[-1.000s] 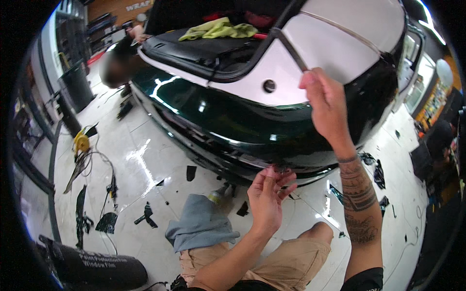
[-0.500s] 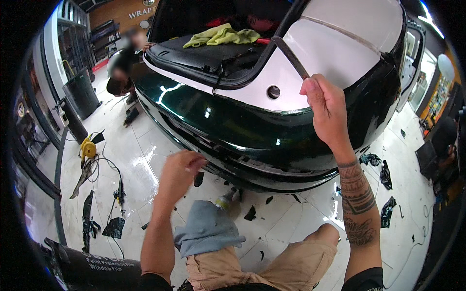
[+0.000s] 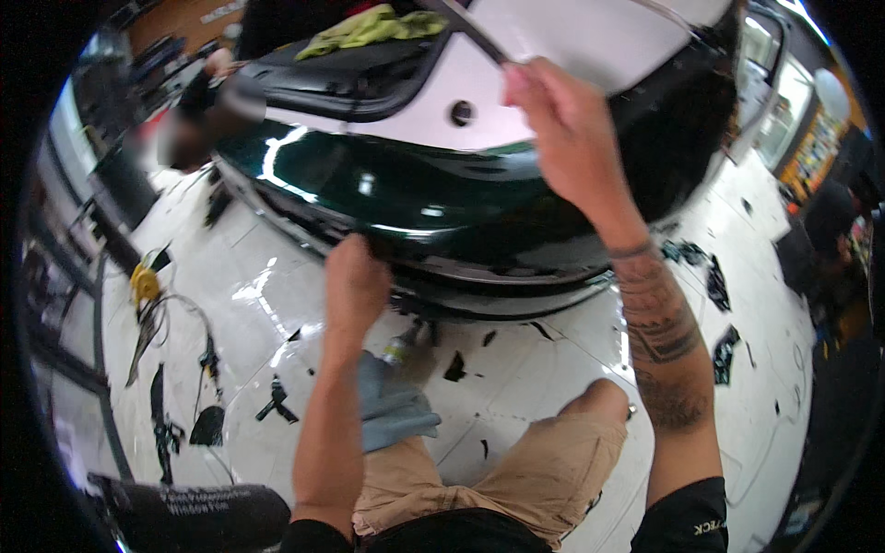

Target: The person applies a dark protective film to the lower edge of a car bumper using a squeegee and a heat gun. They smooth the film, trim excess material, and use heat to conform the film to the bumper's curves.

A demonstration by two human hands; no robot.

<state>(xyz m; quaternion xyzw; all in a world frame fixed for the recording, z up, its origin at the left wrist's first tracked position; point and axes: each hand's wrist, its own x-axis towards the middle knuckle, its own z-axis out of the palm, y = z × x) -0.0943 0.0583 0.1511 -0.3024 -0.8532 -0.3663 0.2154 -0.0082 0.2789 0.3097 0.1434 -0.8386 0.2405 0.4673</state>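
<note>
My right hand [image 3: 567,134] is closed around the end of a dark narrow strip [image 3: 470,29], which runs up and left across the white body panel [image 3: 516,106] beside the trunk opening. What the strip is made of I cannot tell. My left hand [image 3: 358,286] is curled closed at the lower edge of the glossy dark green bumper [image 3: 442,198]; its fingertips are hidden and blurred. A round hole [image 3: 462,113] shows in the white panel. A grey-blue cloth [image 3: 392,410] lies over my left leg, next to a bottle [image 3: 396,350].
Black film scraps [image 3: 454,366] litter the white tiled floor. A yellow tool [image 3: 145,284] with a cord lies at left, and a black cylinder [image 3: 198,511] at lower left. A co-worker [image 3: 207,115] crouches by the car's left side. A yellow-green cloth [image 3: 369,29] lies in the trunk.
My view has shifted, so the car sits higher and further left. My left hand has risen from in front of the bumper to its lower edge. My right hand still holds the strip.
</note>
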